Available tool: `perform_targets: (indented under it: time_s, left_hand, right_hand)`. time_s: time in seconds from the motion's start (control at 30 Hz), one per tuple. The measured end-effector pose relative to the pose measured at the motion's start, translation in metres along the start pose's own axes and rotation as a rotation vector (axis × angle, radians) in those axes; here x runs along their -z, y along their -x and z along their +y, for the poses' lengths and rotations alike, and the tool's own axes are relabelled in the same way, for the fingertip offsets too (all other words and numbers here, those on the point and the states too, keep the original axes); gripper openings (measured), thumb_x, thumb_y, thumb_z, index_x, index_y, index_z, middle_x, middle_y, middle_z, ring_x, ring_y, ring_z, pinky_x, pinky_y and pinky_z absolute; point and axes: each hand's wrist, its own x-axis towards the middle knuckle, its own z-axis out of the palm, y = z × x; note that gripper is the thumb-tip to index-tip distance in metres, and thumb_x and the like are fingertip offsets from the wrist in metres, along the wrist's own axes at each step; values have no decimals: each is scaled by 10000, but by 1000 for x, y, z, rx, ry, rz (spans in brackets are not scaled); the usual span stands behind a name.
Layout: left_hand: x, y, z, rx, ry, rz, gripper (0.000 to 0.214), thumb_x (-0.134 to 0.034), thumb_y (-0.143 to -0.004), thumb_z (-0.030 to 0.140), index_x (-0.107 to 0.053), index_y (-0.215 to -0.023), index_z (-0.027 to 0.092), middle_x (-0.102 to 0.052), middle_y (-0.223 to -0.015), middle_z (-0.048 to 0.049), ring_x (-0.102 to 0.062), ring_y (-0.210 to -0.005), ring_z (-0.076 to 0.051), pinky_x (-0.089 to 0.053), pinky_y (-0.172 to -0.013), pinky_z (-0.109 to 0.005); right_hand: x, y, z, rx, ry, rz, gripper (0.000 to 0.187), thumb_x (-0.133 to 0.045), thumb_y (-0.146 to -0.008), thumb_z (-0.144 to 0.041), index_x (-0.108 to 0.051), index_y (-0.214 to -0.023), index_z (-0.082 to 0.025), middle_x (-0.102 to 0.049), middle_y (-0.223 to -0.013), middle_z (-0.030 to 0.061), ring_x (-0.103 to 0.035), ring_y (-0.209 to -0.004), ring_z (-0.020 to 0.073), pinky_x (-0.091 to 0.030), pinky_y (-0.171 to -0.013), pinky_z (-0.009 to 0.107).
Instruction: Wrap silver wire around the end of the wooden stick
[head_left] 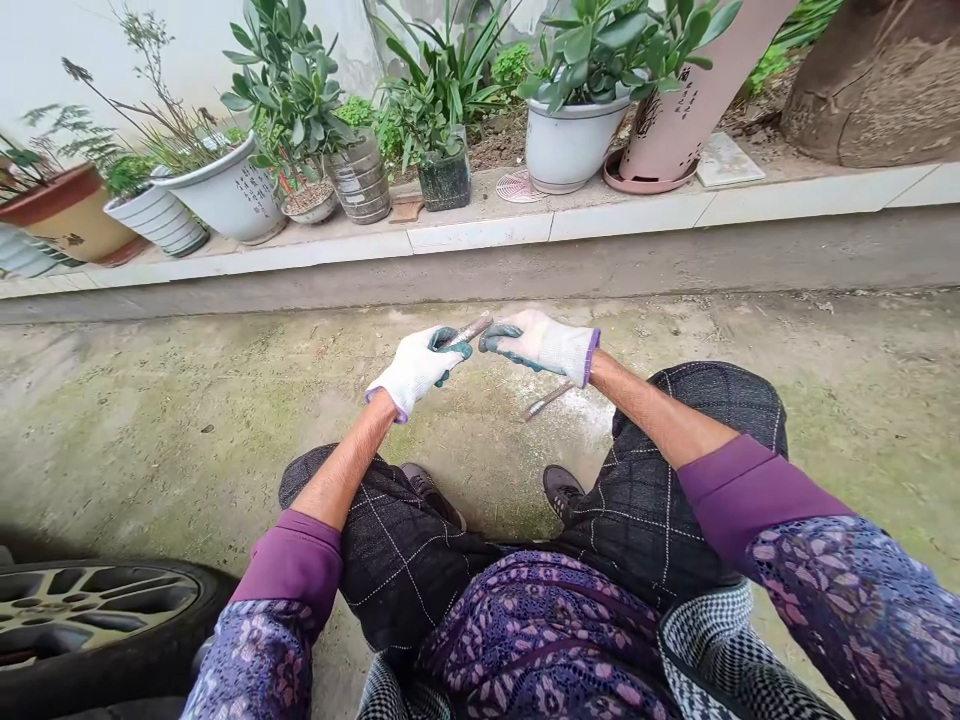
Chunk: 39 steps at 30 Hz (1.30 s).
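Observation:
My left hand (420,368), in a white knitted glove with green coated fingers, is closed around a short brownish stick-like piece (471,330) with whitish patches. The piece points up and to the right, toward my other hand. My right hand (529,342), gloved alike, has its fingers curled together close to the piece's far end. Whether it touches that end or grips something small is hidden. Below the right wrist, a similar thin stick-like piece (549,400), brown with a whitish part, lies on the ground beside a patch of white powder (592,412).
A low tiled ledge (480,233) runs across the back, bearing several potted plants, among them a white pot (574,145) and a tall pink planter (671,110). A car wheel (97,620) is at the lower left. My knees flank the mossy concrete ground (187,420).

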Motion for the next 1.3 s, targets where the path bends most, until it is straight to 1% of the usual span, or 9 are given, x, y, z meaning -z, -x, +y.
perform_targets:
  time_s: [0.13,0.27,0.43,0.63,0.73,0.87,1.07,1.17,1.3]
  left_hand:
    - [-8,-13,-7,-106,-528,3,257,-574,-878,412,-680,-998,210,-699,-835,-42,-640,-733,-176,-467,-656,-259]
    - [-16,-10,-3,-151,-925,-179,323,-545,-910,428,-683,-1136,241,-742,-934,-97,-697,-820,-248,-484,-726,-309]
    - [-13,11,5,-256,-612,-200,385,-586,-900,458,-685,-1196,233,-753,-1014,-55,-698,-884,-221,-493,-797,-290]
    - [-5,10,-11,-211,-184,19,441,-664,-848,409,-684,-1214,165,-752,-1105,-46,-680,-1000,-195,-494,-900,-259]
    - [-2,1,-21,-176,-227,50,391,-632,-872,363,-687,-1208,169,-746,-1152,-61,-685,-1039,-203,-492,-922,-261]
    - [0,-7,-23,-124,-658,10,380,-576,-914,422,-678,-1230,237,-758,-1074,-93,-714,-961,-268,-512,-850,-333]
    - [-7,-8,-15,-213,-1062,-189,347,-483,-961,399,-661,-1208,233,-741,-994,-132,-723,-829,-288,-504,-705,-346]
    - [-8,-2,-11,-270,-982,-267,350,-537,-934,412,-675,-1201,235,-743,-964,-105,-711,-830,-268,-499,-716,-333]
    - [0,13,-3,-203,-437,-283,367,-658,-837,443,-716,-1113,208,-712,-837,-24,-643,-695,-159,-481,-639,-250]
  right_hand:
    - [-1,-1,5,140,297,44,213,-556,-865,-260,-748,-844,-172,-684,-743,26,-513,-645,131,-364,-599,256]
    - [6,-7,13,104,298,85,179,-601,-826,-274,-763,-825,-197,-717,-749,19,-559,-688,153,-370,-608,262]
    - [16,-18,21,71,181,89,231,-556,-797,-241,-758,-876,-164,-704,-764,16,-542,-630,125,-384,-569,244]
    - [-11,-15,14,-99,-162,-66,239,-523,-832,-301,-698,-901,-154,-444,-540,-51,-336,-432,83,-265,-420,226]
    - [-24,-16,12,22,1,-64,227,-533,-839,-290,-717,-866,-160,-577,-642,-10,-428,-528,101,-337,-507,229]
    - [-25,-17,11,81,316,-57,265,-508,-882,-277,-752,-901,-176,-681,-759,19,-510,-627,132,-350,-603,252]
    - [-8,-18,11,86,481,-85,246,-512,-889,-273,-739,-876,-177,-663,-738,13,-489,-640,126,-311,-593,259]
    - [-1,-20,13,120,432,-101,203,-526,-836,-229,-718,-804,-171,-622,-691,-4,-466,-617,112,-313,-578,252]
    - [7,-16,12,8,8,-150,172,-566,-777,-237,-703,-850,-163,-554,-612,-27,-411,-492,87,-300,-468,234]
